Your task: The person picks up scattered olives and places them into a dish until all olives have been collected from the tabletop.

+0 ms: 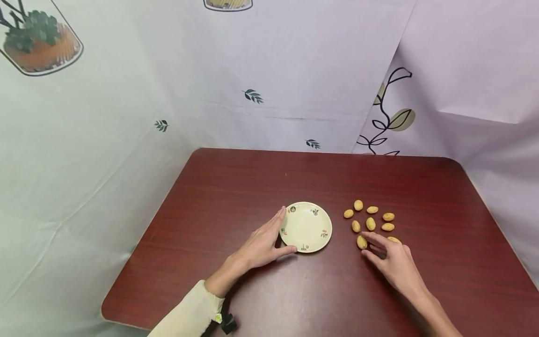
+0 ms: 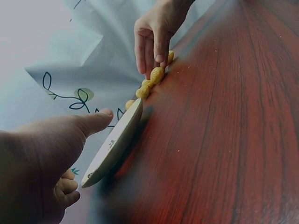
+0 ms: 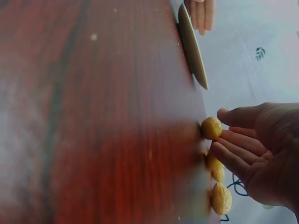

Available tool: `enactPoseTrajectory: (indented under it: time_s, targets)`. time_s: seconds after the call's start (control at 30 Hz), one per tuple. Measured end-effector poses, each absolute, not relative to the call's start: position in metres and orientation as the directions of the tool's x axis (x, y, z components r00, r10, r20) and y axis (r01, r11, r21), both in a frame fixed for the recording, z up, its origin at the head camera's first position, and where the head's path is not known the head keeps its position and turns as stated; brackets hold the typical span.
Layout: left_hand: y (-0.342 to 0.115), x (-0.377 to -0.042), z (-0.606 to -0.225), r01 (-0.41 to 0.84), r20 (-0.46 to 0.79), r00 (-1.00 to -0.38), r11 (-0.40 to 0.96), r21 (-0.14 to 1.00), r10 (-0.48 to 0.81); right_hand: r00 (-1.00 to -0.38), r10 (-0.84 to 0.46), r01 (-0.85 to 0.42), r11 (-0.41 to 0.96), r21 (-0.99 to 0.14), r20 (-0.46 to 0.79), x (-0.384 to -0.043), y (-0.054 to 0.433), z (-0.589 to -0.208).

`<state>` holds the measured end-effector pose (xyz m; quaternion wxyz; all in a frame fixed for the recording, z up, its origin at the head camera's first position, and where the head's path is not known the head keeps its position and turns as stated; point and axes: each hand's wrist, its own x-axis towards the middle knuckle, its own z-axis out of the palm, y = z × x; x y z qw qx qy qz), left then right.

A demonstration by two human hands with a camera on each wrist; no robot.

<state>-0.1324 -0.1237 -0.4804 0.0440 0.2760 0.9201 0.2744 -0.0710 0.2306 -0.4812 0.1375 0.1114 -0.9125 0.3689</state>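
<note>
Reddish-brown table [image 1: 236, 187] | pale backdrop [image 1: 303, 61] behind | leaf sprigs [image 1: 253, 96] | printed vine [image 1: 403, 120], right

Reddish wood-look tabletop [image 1: 236, 187], kinda glossy, rounded far corners. Pale leaf-print sheeting [image 1: 303, 61] behind it and along both sides.

My head camera looks forward and down on the wood-grained table [image 1: 236, 187]; from close and low, cameras on both my wrists, tipped sideways, look along its surface, sharing the patterned plate [image 1: 306, 228].

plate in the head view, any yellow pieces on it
No, the yellow pieces lie on the table to the right of the plate.
</note>
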Motion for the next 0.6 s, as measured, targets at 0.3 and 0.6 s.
enactPoseTrajectory:
  time_s: [0.3, 0.6]
  targets:
    - [-0.1223, -0.1317, -0.4828, 0.491, 0.070, -0.836, 0.686, 0.537, 0.544, -0.919, -0.120, -0.348, 0.692, -0.632, 0.375, -0.0738, 0.2303, -0.4841]
    - [-0.1214, -0.1330, -0.4853, 0.484, 0.072, -0.839, 0.680, 0.550, 0.539, -0.930, -0.116, -0.324, 0.708, -0.627, 0.349, -0.0769, 0.2304, -0.4862]
